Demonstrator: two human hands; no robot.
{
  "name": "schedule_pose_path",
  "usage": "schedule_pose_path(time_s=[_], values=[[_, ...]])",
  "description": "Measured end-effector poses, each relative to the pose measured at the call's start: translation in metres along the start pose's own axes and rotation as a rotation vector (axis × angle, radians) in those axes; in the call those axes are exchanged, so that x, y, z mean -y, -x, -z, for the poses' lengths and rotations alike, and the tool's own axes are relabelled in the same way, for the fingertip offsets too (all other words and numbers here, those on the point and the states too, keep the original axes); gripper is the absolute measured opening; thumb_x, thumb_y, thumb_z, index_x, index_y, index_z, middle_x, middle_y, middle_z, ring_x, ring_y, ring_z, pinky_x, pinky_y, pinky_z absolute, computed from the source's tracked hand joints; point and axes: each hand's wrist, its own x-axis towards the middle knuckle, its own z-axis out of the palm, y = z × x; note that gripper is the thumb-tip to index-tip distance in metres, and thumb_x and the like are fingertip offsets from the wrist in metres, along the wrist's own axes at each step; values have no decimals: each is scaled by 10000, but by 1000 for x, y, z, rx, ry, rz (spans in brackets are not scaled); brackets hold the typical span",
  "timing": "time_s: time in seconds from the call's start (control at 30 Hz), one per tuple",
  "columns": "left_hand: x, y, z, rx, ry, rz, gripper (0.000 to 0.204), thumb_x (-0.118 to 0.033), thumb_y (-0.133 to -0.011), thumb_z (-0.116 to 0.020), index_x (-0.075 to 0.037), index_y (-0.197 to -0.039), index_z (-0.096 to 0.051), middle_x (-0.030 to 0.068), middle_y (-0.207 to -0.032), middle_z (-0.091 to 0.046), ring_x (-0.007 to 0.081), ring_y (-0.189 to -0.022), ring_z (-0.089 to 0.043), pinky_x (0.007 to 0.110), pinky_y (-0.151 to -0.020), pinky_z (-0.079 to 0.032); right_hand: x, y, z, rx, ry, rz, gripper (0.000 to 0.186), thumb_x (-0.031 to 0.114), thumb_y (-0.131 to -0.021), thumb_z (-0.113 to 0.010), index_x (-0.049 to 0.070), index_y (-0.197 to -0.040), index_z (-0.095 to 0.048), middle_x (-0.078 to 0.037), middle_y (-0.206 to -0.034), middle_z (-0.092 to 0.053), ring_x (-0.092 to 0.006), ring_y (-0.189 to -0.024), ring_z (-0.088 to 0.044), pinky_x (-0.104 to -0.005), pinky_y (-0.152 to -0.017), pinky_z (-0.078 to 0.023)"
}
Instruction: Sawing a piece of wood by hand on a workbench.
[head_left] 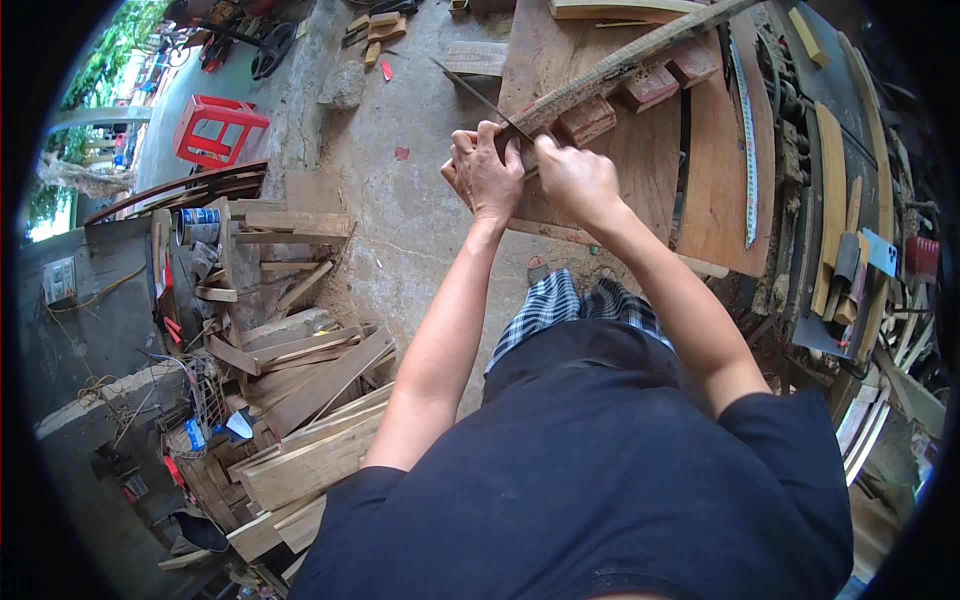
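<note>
My left hand (pixel 486 172) is closed around the near end of a long wooden beam (pixel 600 78), which slopes up to the right. Right beside it, my right hand (pixel 578 180) is clenched at the near end of a long, thin dark blade (pixel 475 90). This blade crosses the beam's end and points away to the upper left. It looks like a saw or a file; its handle is hidden in my fist. Reddish wooden blocks (pixel 586 120) sit under the beam on a brown wooden bench top (pixel 640 165).
Stacked planks (pixel 310 470) and offcuts lie at the left. A red plastic stool (pixel 215 130) stands at the far left. A measuring tape (pixel 748 150) lies along a board at the right, near a rack with wood strips (pixel 828 200) and a light-blue phone-like object (pixel 880 252).
</note>
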Motion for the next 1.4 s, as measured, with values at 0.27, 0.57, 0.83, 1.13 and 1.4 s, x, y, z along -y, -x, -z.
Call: schedule_pose_path(time_s=[0.27,0.57,0.83,1.13,1.4], values=[[-6,-1,1,25,-30,-11,255,-311,-811,-672,-202,-1014,-565,49,-986,-495,243,-994,-513,403,-841,-331,2,-22,-1,-6,6,-11,123,126,-859,-470,40,-931,-521,-228,-733,-665,-370,-706,-685,-477,-606,-546],[0,3,1,9,-57,-16,268,-309,-803,-674,-215,-1028,-564,47,-985,-488,239,-991,-511,401,-838,-329,-2,15,14,54,43,-38,119,128,-840,-502,50,-910,-559,-184,-756,-690,-327,-698,-700,-446,-568,-549],[4,-1,-1,-1,-33,-12,261,-281,-788,-681,-185,-1000,-564,54,-959,-486,240,-971,-501,390,-839,-310,1,12,8,104,79,-49,142,133,-844,-504,50,-949,-550,-191,-790,-694,-335,-731,-701,-438,-600,-555],[-3,1,0,-3,-19,-16,235,-313,-815,-655,-182,-991,-571,59,-948,-490,244,-952,-504,389,-824,-312,5,-18,1,-1,-10,7,121,119,-863,-464,30,-932,-507,-223,-760,-671,-373,-715,-683,-475,-595,-542],[-5,1,-1,-20,-30,-32,229,-298,-808,-670,-184,-982,-575,55,-957,-481,244,-967,-502,398,-826,-312,-2,-4,13,82,20,-38,119,115,-858,-472,30,-931,-513,-229,-762,-670,-380,-712,-681,-493,-613,-540]])
